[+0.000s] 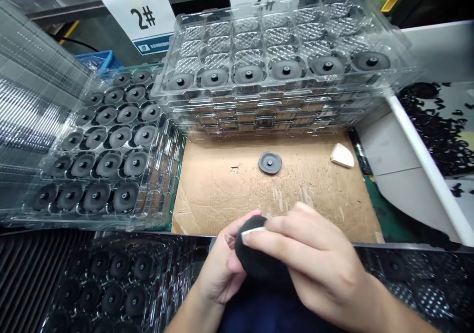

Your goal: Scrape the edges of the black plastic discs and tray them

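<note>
Item: black foam pad (255, 250), rounded, held near the person's body, at the near edge of the counter. A small white strip (254, 231) lies along its upper edge, beneath the right hand's fingers; its material is hard to tell.

Item: left hand (218, 261), curled under and around the pad's left side, with its fingers closed on the foam.

Item: right hand (314, 256), over the pad from the right, with its fingers (289, 229) pressed onto the upper face, gripping it.

Item: cardboard sheet (222, 199), scuffed, lying on the counter beyond the hands. On it sit a grey disc with a dark central stud (270, 162) and, farther right, a cream foam wedge (342, 155).

Item: stacked clear plastic trays (274, 61), far side; six grey discs (286, 69) fill the top tray's near row.

Item: second clear tray stack (107, 140), left, with grey discs in rows of four.

Item: dark tray (111, 283), near left, holding round black pieces.

Item: paper sign marked "2#" (138, 17), far left of the trays.

Item: heap of loose black pieces (437, 125), far right, in a white-edged bin.
</note>
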The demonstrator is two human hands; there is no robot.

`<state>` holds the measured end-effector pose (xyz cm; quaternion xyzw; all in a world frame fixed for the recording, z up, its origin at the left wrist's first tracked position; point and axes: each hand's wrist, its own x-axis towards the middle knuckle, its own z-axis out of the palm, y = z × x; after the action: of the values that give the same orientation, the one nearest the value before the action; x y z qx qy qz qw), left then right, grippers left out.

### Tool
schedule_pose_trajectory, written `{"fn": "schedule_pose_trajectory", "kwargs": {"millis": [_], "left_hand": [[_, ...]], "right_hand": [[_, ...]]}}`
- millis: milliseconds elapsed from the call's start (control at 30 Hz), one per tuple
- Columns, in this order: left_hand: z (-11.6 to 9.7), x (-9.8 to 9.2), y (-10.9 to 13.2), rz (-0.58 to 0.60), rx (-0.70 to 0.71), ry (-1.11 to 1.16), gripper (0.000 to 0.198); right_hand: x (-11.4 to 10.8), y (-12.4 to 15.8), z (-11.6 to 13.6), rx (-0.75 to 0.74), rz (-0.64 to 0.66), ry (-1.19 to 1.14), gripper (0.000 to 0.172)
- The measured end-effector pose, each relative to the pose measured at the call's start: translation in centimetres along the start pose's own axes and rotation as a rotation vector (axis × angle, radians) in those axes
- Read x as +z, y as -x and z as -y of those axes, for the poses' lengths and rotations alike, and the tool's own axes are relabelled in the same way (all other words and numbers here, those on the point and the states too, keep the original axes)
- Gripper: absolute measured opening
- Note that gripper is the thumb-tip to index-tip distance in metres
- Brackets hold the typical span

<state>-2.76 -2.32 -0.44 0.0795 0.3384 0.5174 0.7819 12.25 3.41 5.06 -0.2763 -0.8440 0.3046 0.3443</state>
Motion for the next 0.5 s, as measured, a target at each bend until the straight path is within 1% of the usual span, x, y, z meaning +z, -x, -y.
{"fn": "schedule_pose_trajectory", "kwargs": {"millis": [100, 167, 233, 267, 333, 433, 500], "left_hand": [[-0.1, 0.1, 0.2, 0.001, 0.054, -0.015, 0.06], [-0.4, 0.3, 0.5, 0.022, 0.037, 0.007, 0.06], [-0.7, 0.6, 0.6, 0.059, 0.011, 0.033, 0.057], [-0.8, 0.7, 0.7, 0.073, 0.009, 0.044, 0.056], [-0.8, 0.8, 0.7, 0.095, 0.027, 0.07, 0.055], [-0.7, 0.7, 0.4, 0.132, 0.039, 0.125, 0.056], [-0.6, 0.5, 0.3, 0.148, 0.034, 0.147, 0.057]], "right_hand": [[-0.9, 1.1, 0.3, 0.148, 0.048, 0.016, 0.032], [-1.6, 1.6, 0.3, 0.203, 0.12, -0.083, 0.029], [-2.0, 2.1, 0.1, 0.251, 0.15, -0.208, 0.024], [-2.0, 2.5, -0.1, 0.285, 0.132, -0.251, 0.024], [-1.8, 3.3, -0.5, 0.384, 0.037, -0.284, 0.024], [-1.2, 4.5, -1.3, 0.523, -0.114, -0.278, 0.022], [-0.8, 5.2, -1.8, 0.579, -0.167, -0.272, 0.021]]}}
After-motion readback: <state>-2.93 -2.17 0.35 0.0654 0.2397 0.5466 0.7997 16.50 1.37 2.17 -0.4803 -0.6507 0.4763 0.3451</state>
